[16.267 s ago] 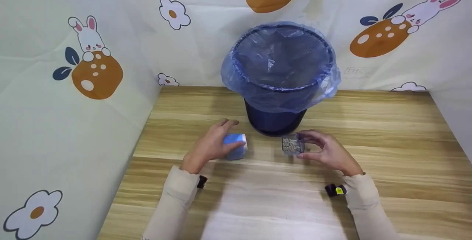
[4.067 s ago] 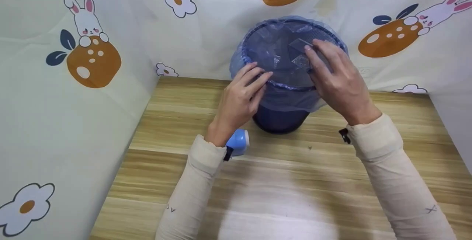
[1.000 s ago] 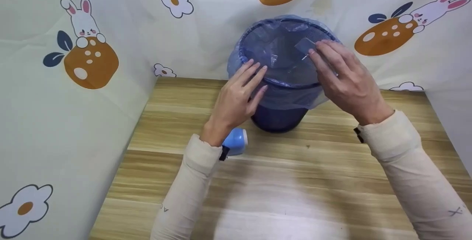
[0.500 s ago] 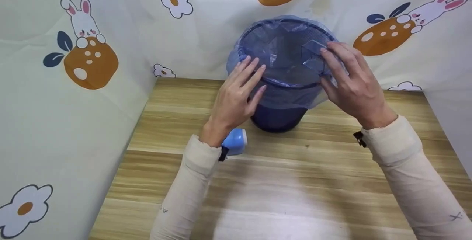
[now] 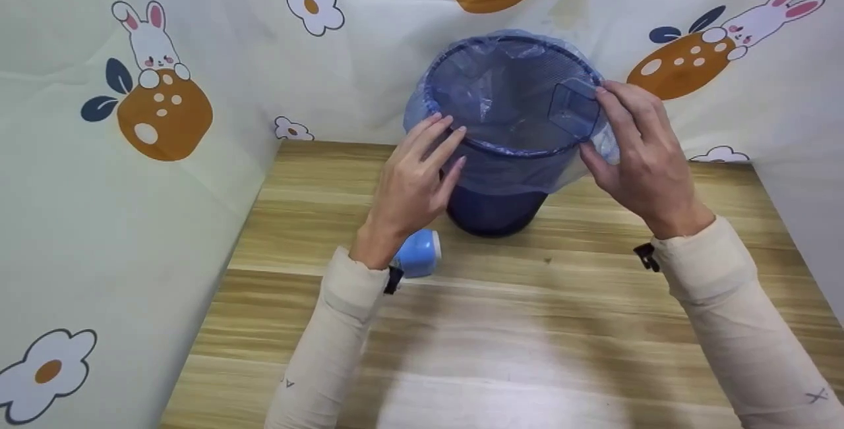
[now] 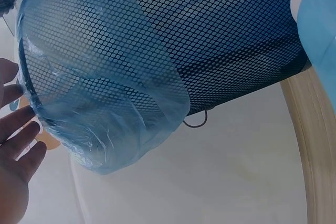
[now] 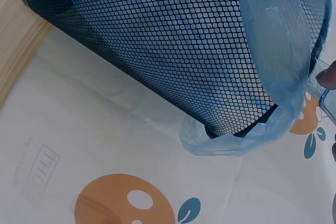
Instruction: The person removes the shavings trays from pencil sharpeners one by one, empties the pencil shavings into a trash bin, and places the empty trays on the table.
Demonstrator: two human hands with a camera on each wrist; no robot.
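Above the right side of the bin's mouth, my right hand [image 5: 643,152] grips a small clear square box [image 5: 572,109] between fingers and thumb. The box looks see-through, with nothing visible inside. My left hand [image 5: 415,175] rests its extended fingers on the near-left rim of the mesh waste bin [image 5: 498,215]. A thin blue bin liner [image 6: 115,129] lines the bin and folds over its rim. Close to my left wrist, a blue container [image 5: 419,254] with a white end lies on the table, partly hidden by the wrist. In the right wrist view only fingertips [image 7: 328,78] and part of the box show.
The wood-grain table [image 5: 521,350] carries the bin near its back edge. A small dark speck [image 5: 547,260] lies in front of the bin. Patterned cloth walls [image 5: 369,73] stand behind and at both sides.
The box, holding grainy bits on the table at first, moved over the bin. In the last second it turned and shifted right; the bits no longer show. My left hand came to the rim.
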